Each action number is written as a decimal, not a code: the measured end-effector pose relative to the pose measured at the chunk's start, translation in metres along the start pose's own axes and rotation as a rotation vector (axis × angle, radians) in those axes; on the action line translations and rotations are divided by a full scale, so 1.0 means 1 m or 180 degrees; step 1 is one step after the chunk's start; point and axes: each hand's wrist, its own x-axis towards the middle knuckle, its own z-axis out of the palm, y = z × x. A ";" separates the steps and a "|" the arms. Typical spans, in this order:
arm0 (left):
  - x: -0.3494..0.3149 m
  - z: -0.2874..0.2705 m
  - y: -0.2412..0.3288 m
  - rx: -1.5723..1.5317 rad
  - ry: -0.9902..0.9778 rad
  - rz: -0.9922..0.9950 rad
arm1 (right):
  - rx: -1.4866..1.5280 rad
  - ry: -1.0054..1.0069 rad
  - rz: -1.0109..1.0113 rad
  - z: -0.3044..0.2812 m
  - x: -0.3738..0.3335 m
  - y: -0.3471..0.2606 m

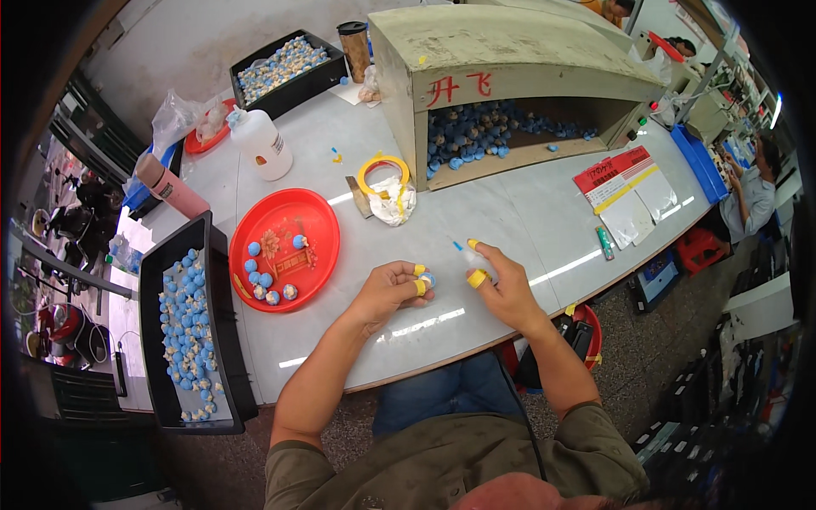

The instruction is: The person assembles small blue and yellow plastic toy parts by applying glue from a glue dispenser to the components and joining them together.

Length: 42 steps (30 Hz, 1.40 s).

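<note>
Between the fingertips of my left hand point(391, 293) is a small round blue-and-white piece point(428, 279), partly covered by the fingers. My right hand point(505, 287), just to its right, grips a small clear squeeze bottle point(468, 256) whose thin blue tip points up and left. Yellow tape wraps several fingertips on both hands. Left of my left hand lies a round red plate point(319, 223) with several small blue balls point(266, 280) on its left and lower part; some of them carry pale bits.
A black tray point(223, 314) of blue pieces stands at the left edge. Behind are a white bottle point(262, 144), a yellow tape roll point(365, 174), another filled black tray point(338, 66) and a beige hood point(501, 47) over blue pieces. Right lie papers point(625, 191) and a green tube point(604, 243).
</note>
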 end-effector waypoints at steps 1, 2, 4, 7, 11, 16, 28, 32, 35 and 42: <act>-0.002 0.001 0.001 0.0049 -0.0040 -0.0006 | 0.0251 -0.0026 0.0473 0.001 -0.004 -0.012; -0.003 0.001 0.002 0.0041 -0.0036 -0.0016 | 0.0253 -0.0035 0.0482 0.003 -0.007 -0.012; -0.003 0.001 0.001 0.0148 -0.0095 -0.0009 | 0.0544 0.0009 -0.0039 0.006 -0.011 -0.009; -0.002 -0.001 -0.002 0.0260 -0.0123 -0.0057 | 0.0747 0.0235 -0.0610 0.014 -0.010 -0.005; -0.004 0.001 -0.002 0.0406 -0.0121 -0.0077 | 0.0842 0.0365 -0.0584 0.025 -0.017 -0.002; -0.004 0.001 -0.002 0.0408 -0.0268 -0.0038 | 0.0419 0.0558 -0.1141 0.032 -0.018 -0.001; -0.004 0.003 0.002 0.0488 -0.0230 -0.0010 | 0.0402 0.0445 -0.1162 0.037 -0.013 0.000; -0.002 0.001 -0.002 0.0428 -0.0155 -0.0042 | 0.0199 0.0537 -0.1220 0.035 -0.016 0.000; -0.002 0.000 -0.001 0.0254 -0.0139 -0.0110 | 0.0003 0.0477 -0.1239 0.034 -0.017 -0.002; -0.003 0.001 0.001 0.0150 -0.0101 -0.0128 | -0.0251 0.0519 -0.1438 0.034 -0.018 -0.007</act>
